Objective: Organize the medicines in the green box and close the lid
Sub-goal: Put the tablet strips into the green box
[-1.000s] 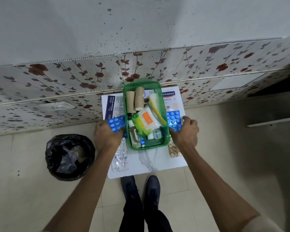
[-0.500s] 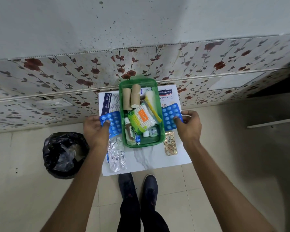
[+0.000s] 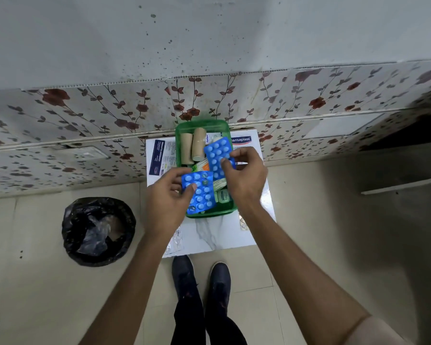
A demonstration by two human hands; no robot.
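The green box [image 3: 201,126] stands open on a small white table [image 3: 219,232] against the wall. Two tan bandage rolls [image 3: 193,148] stand in its far end, and a small green jar [image 3: 223,196] lies near its front. My left hand [image 3: 168,195] grips one blue blister strip [image 3: 199,192] over the box's near half. My right hand [image 3: 245,175] grips a second blue blister strip [image 3: 218,155] above the box's middle. The two strips nearly touch and hide most of the contents. No lid is visible.
A white and blue carton [image 3: 162,156] lies left of the box and a Hansaplast box [image 3: 241,140] to its right. A silver blister strip [image 3: 174,241] and a gold one [image 3: 243,221] lie on the table. A black-lined bin [image 3: 98,231] stands on the floor at left.
Both hands lifted the blue blister strips from the table beside the box and brought them inward over the box.
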